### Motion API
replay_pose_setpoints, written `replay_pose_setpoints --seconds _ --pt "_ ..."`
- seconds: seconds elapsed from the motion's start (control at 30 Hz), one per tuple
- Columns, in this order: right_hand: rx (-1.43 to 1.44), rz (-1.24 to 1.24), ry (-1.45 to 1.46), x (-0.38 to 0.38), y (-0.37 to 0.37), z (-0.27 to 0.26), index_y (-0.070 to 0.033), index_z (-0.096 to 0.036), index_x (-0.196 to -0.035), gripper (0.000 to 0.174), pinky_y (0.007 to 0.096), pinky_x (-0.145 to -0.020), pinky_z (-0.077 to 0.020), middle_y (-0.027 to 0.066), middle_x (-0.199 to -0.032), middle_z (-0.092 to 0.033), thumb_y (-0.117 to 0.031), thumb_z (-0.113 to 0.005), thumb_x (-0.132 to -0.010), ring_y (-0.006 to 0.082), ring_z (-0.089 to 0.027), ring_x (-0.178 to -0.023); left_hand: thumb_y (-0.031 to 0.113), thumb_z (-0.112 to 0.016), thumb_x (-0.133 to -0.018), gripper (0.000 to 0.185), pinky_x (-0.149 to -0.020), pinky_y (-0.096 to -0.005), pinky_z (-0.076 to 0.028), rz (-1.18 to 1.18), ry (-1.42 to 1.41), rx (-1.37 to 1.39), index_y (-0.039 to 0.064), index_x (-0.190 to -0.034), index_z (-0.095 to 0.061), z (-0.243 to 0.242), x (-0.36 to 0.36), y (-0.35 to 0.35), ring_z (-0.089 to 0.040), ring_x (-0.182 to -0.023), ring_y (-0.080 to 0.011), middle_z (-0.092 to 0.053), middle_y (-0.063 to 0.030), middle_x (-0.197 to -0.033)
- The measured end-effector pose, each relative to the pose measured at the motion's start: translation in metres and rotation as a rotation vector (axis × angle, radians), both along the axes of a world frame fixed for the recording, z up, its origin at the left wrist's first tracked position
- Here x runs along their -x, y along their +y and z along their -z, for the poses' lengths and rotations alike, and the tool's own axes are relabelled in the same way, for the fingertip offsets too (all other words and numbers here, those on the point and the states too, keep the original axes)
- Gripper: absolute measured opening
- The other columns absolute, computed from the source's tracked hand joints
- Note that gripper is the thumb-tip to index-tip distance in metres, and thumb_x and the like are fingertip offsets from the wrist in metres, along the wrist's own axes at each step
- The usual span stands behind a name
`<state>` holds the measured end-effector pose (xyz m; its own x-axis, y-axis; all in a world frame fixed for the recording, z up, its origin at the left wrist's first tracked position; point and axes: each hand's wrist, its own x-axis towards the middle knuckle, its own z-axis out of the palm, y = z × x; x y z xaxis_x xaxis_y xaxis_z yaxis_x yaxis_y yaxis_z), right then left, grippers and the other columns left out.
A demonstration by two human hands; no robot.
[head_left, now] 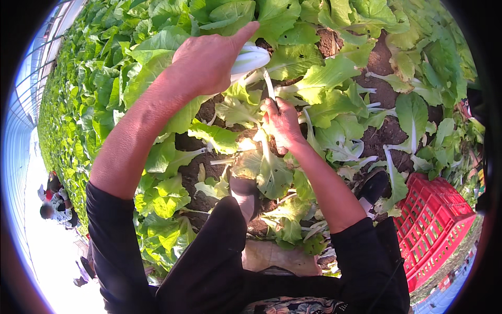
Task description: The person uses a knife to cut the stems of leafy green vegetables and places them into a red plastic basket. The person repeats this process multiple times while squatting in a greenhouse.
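Observation:
My left hand [208, 61] grips a leafy cabbage head [253, 59], its white stalk base pointing right and its green leaves running back under my forearm. The index finger of that hand stretches out past the head. A knife [269, 83] is held in my right hand [283, 121], blade upward, its tip close to the cabbage's stalk base. Whether the blade touches the stalk I cannot tell. Cut leaves, among them a yellowed one [249, 163], lie on the soil below my hands.
A red plastic crate [431, 227] stands tilted at the right, near my dark shoe [372, 186]. Dense standing greens [90, 106] fill the left. Loose leaves [411, 117] litter the soil [386, 135] at right. Other people [59, 204] are at the far left.

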<state>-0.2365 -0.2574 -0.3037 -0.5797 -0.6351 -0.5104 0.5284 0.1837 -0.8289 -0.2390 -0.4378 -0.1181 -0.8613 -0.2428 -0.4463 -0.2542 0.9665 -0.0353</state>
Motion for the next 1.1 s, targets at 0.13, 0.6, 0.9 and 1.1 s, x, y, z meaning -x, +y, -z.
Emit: replay_pose_setpoints --seconds 0.13,0.6,0.9,1.1 --pt "-0.017 0.015 -0.102 0.013 -0.033 -0.022 -0.002 -0.059 -0.09 0.029 0.026 -0.04 -0.0393 0.0027 -0.062 -0.054 -0.027 -0.049 -0.101 0.0088 -0.047 -0.046 0.003 -0.066 -0.071 0.092 -0.077 -0.0477 -0.052 -0.057 -0.006 0.06 0.022 -0.15 -0.023 0.021 0.012 -0.03 -0.067 -0.09 -0.037 -0.069 -0.0175 -0.096" --pt "-0.218 -0.06 -0.263 0.035 -0.092 0.008 -0.001 -0.055 -0.092 0.028 0.0287 -0.041 -0.0433 0.0062 -0.068 -0.057 -0.026 -0.046 -0.102 0.0123 -0.05 -0.05 0.018 -0.07 -0.078 0.031 -0.071 -0.0492 -0.051 -0.106 0.057 0.064 0.002 -0.1 -0.055 0.042 -0.032 -0.058 -0.066 -0.081 -0.0384 -0.069 -0.0187 -0.085" --pt "-0.256 -0.136 -0.318 0.046 -0.103 0.012 0.0 -0.054 -0.09 0.028 0.0308 -0.045 -0.0439 0.008 -0.07 -0.055 -0.024 -0.045 -0.102 0.014 -0.047 -0.052 0.017 -0.07 -0.08 0.029 -0.071 -0.0492 -0.051 -0.158 0.029 0.025 0.002 -0.1 -0.055 0.046 -0.051 -0.061 -0.066 -0.082 -0.0386 -0.068 -0.0193 -0.084" --pt "-0.257 -0.191 -0.357 0.052 -0.096 0.008 0.002 -0.054 -0.089 0.027 0.0305 -0.045 -0.0419 0.0073 -0.067 -0.053 -0.022 -0.045 -0.1 0.0141 -0.046 -0.051 0.009 -0.07 -0.075 0.03 -0.07 -0.0496 -0.051 -0.156 0.058 0.024 0.003 -0.099 -0.054 0.05 -0.059 -0.059 -0.067 -0.081 -0.0382 -0.068 -0.018 -0.082"
